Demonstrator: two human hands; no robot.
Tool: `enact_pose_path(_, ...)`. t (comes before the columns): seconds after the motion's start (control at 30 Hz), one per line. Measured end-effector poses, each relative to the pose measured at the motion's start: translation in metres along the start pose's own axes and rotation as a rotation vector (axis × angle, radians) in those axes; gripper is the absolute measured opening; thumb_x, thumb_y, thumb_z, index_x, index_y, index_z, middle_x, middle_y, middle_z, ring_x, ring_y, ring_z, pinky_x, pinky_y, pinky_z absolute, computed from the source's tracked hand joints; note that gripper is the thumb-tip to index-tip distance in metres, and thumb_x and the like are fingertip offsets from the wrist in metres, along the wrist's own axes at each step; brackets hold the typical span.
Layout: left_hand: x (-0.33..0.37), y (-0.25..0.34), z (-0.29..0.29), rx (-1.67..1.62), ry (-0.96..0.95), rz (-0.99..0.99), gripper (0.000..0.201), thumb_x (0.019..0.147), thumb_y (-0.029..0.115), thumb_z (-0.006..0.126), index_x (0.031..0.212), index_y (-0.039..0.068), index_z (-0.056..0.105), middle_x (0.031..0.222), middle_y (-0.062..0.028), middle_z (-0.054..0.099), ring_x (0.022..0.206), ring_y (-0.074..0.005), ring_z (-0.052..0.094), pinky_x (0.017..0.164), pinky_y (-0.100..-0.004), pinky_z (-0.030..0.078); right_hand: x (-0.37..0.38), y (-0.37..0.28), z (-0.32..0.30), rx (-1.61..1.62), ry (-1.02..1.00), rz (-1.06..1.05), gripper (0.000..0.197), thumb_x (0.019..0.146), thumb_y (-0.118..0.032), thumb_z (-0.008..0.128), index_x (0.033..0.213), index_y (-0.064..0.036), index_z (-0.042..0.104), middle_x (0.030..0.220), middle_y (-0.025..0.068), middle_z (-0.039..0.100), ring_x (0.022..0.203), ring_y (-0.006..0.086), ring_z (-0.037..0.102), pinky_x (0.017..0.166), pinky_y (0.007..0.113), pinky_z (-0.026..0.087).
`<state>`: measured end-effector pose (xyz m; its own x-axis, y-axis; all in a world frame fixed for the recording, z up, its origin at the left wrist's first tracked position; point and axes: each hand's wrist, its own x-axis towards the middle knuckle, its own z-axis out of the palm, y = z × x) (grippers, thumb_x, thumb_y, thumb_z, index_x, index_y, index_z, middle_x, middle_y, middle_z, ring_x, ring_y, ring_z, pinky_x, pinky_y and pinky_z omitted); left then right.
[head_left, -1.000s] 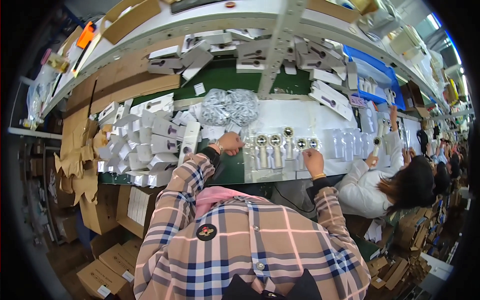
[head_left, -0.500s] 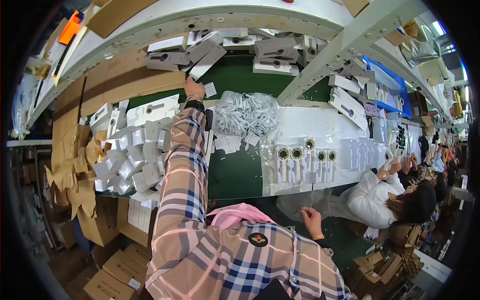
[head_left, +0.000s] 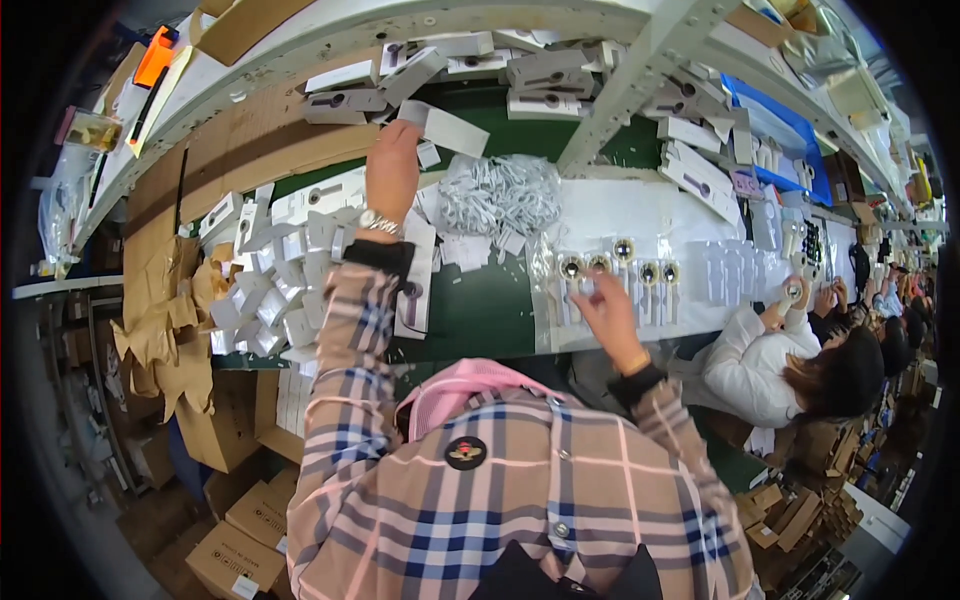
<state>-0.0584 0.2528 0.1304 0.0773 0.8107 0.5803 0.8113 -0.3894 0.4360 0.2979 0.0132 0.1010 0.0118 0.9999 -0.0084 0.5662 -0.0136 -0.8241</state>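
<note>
Our left hand now grips a white box toward the desk's far edge; our right hand has reached the handheld devices, its grip unclear.

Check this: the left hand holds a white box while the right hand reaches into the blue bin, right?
Not quite: the head view shows the right hand at the round-headed devices; the left hand does hold a white box.

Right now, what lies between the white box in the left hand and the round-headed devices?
In the head view, a clear bag of pale items, then some white work surface.
</note>
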Motion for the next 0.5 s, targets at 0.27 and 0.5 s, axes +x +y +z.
enact_pose_path(0.27,-0.075,0.130,-0.131,-0.256,-0.439,0.373,0.030,0.083,-0.004,0.067,0.113,0.000,0.067,0.113,-0.0142,0.066,0.103,-0.0357,0.066,0.086,-0.0418,0.056,0.079,-0.088,0.055,0.320,-0.275,-0.312,0.107,0.073,-0.020,0.095,0.158,-0.0058,0.032,0.145,0.0135,0.049,0.081,0.0106,0.056,0.071,0.027,0.052)
enact_pose_path(0.5,-0.150,0.147,-0.112,-0.421,-0.375,-0.130,0.066,0.077,0.019,0.085,0.133,0.000,0.055,0.117,-0.0167,0.065,0.111,-0.0320,0.067,0.091,-0.0390,0.055,0.035,-0.039,0.086,0.745,-0.523,0.155,0.085,0.080,-0.011,0.089,0.148,-0.0056,0.038,0.142,0.0141,0.051,0.097,0.0131,0.065,0.077,0.026,0.056)
